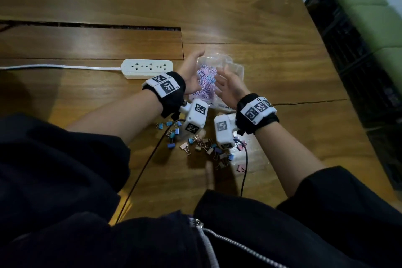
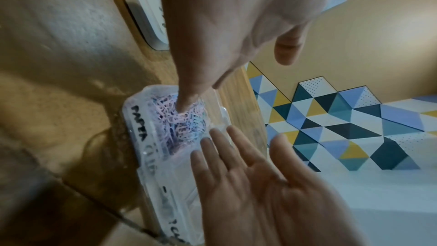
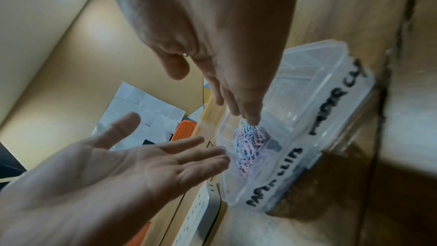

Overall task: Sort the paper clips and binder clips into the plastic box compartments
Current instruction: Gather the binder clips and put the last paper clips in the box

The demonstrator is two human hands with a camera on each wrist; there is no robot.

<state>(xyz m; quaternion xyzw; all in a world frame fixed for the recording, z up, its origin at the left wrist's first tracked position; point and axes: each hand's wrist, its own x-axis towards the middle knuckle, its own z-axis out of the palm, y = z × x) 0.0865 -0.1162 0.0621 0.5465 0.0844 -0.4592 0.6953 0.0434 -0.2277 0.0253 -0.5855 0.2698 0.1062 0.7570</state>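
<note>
Both palms flat and empty, left hand and right hand flanking heaped paper clips in plastic box: risk nudging clips over the divider.

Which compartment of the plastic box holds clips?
The one marked PAPER CLIPS, heaped with pink and blue paper clips; the neighbouring one looks bare.

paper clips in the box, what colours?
Pastel pink and blue paper clips; right wrist view shows them best.
</note>
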